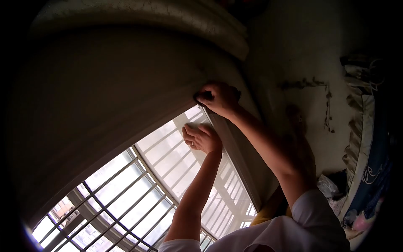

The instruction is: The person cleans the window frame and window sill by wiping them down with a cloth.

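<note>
My right hand [216, 97] is raised to the upper corner of the window opening. Its thumb and fingers are pinched together there, against the edge of the dark wall [126, 80]. Something dark shows at the fingertips, but it is too dim to make out. Lower down, my left hand [202, 138], with a ring on one finger, is in front of the pale side of the window recess [168, 147]. Its fingers are loosely bent and partly apart, and nothing shows in them. Whether they touch the surface I cannot tell.
Metal bars [121, 197] cross the bright window to the lower left. A padded curved edge [168, 12] runs along the top. On the right are a dark vine-like wall decoration [310, 86], a ruffled fabric edge [352, 138] and a clear plastic bag [327, 187].
</note>
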`<state>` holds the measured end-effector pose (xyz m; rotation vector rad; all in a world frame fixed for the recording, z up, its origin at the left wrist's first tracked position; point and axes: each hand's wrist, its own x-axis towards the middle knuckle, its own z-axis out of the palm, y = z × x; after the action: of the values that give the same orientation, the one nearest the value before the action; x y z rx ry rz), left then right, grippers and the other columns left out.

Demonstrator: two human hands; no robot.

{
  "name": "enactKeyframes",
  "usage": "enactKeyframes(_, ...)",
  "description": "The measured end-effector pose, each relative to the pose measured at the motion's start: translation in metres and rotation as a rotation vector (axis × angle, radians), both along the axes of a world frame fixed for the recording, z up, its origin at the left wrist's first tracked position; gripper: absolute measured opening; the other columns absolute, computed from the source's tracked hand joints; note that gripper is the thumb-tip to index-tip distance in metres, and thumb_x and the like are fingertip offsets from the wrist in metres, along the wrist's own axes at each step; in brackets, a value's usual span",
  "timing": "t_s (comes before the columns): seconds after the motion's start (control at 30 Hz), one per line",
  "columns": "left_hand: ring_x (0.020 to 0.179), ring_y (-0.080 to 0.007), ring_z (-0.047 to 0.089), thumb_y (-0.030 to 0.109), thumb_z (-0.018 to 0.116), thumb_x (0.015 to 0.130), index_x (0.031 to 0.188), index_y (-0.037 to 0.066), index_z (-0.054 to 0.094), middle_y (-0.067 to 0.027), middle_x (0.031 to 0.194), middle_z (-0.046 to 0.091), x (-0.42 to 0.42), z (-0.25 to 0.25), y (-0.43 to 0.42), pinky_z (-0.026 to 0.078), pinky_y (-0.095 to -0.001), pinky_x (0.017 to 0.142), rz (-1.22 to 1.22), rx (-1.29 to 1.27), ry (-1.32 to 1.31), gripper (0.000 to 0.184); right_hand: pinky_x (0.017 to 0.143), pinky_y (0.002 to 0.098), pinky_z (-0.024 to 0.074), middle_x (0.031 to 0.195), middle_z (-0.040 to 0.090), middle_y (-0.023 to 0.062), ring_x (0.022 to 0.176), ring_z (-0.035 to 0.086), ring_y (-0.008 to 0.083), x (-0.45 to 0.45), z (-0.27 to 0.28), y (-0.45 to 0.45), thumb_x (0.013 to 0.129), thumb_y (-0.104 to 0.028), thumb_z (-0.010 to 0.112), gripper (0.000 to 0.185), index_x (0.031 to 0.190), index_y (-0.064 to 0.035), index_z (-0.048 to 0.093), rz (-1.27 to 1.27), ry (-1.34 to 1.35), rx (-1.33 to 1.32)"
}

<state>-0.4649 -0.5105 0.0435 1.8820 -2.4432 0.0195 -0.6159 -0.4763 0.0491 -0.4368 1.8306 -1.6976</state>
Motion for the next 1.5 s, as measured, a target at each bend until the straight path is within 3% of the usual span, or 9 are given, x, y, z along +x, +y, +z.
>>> enactKeyframes(0.03,0.129,-0.0328,0.031,0.039,0.033,0.092,0.139,0.0,0.03,-0.0098,0.143,0.028,0.002,0.0,0.001,0.031,-0.0494,0.101,0.007,0.0,-0.008,0.061,0.065,0.0322,0.0514,0.079,0.069,0.0065,0.071,0.067,0.0186,0.004,0.008,0.0,0.076,-0.025,0.072,0.017,0.085,-0.01,0.072,-0.023,0.042,0.056)
enactKeyframes(0.3,0.128,-0.0342,0.029,0.042,0.033,0.092,0.138,0.0,0.031,-0.0119,0.143,0.029,-0.002,0.001,0.001,0.029,-0.0515,0.1,0.018,0.01,0.037,0.062,0.069,0.0384,0.0523,0.078,0.065,0.0114,0.076,0.064,0.03,-0.001,-0.02,-0.008,0.074,-0.023,0.068,0.017,0.077,-0.0066,0.069,-0.011,0.155,0.178)
enactKeyframes(0.43,0.128,-0.0343,0.029,0.042,0.033,0.092,0.138,0.0,0.031,-0.012,0.143,0.029,0.0,-0.002,-0.002,0.029,-0.0517,0.1,-0.002,-0.021,0.02,0.062,0.063,0.0331,0.0505,0.075,0.067,0.0099,0.068,0.065,0.0243,0.008,-0.012,-0.01,0.073,-0.02,0.072,0.014,0.078,-0.0069,0.069,-0.115,0.027,-0.076)
enactKeyframes(0.47,0.128,-0.0343,0.029,0.043,0.033,0.092,0.138,0.0,0.031,-0.012,0.143,0.029,0.003,-0.001,-0.002,0.029,-0.0518,0.1,-0.016,-0.007,0.018,0.062,0.064,0.0329,0.0505,0.076,0.068,0.0094,0.069,0.065,0.0238,0.007,-0.01,-0.007,0.073,-0.02,0.073,0.014,0.078,-0.0068,0.069,-0.045,-0.102,0.1)
enactKeyframes(0.87,0.128,-0.0342,0.03,0.039,0.033,0.092,0.137,-0.001,0.032,-0.0122,0.143,0.03,0.004,-0.001,-0.001,0.029,-0.0509,0.1,-0.02,0.019,0.025,0.06,0.068,0.0379,0.0528,0.076,0.067,0.0116,0.071,0.066,0.0287,0.0,-0.026,-0.015,0.072,-0.03,0.07,0.023,0.081,-0.0084,0.071,-0.017,0.009,0.071)
enactKeyframes(0.93,0.128,-0.0343,0.03,0.038,0.033,0.092,0.137,-0.001,0.032,-0.0122,0.143,0.029,0.001,0.0,0.0,0.03,-0.0508,0.1,-0.016,0.011,0.026,0.06,0.066,0.033,0.0512,0.076,0.066,0.0104,0.072,0.066,0.0252,-0.005,-0.016,-0.014,0.073,-0.02,0.071,0.015,0.077,-0.0061,0.07,0.004,0.191,0.148)
enactKeyframes(1.1,0.127,-0.0343,0.031,0.038,0.034,0.092,0.138,-0.001,0.03,-0.012,0.144,0.028,0.007,-0.003,-0.005,0.029,-0.0507,0.1,-0.013,0.068,0.01,0.06,0.064,0.032,0.0513,0.077,0.067,0.0094,0.067,0.065,0.0231,0.003,-0.011,-0.01,0.072,-0.02,0.072,0.015,0.079,-0.0065,0.07,-0.046,-0.022,0.079)
enactKeyframes(1.33,0.127,-0.0343,0.032,0.038,0.034,0.091,0.138,-0.001,0.03,-0.0121,0.144,0.028,0.0,0.0,-0.001,0.03,-0.0509,0.099,-0.007,-0.019,-0.005,0.06,0.064,0.0331,0.0505,0.076,0.066,0.0087,0.072,0.066,0.0232,0.014,-0.004,-0.011,0.073,-0.017,0.073,0.013,0.078,-0.0061,0.068,-0.129,0.125,-0.04)
enactKeyframes(1.5,0.129,-0.0336,0.03,0.037,0.035,0.091,0.136,-0.001,0.033,-0.0122,0.143,0.029,0.0,0.001,-0.002,0.031,-0.0512,0.099,-0.011,0.012,0.002,0.059,0.064,0.0329,0.0518,0.078,0.068,0.0086,0.071,0.067,0.0224,0.012,-0.06,-0.014,0.075,-0.019,0.072,0.013,0.08,-0.0069,0.07,-0.17,0.182,0.108)
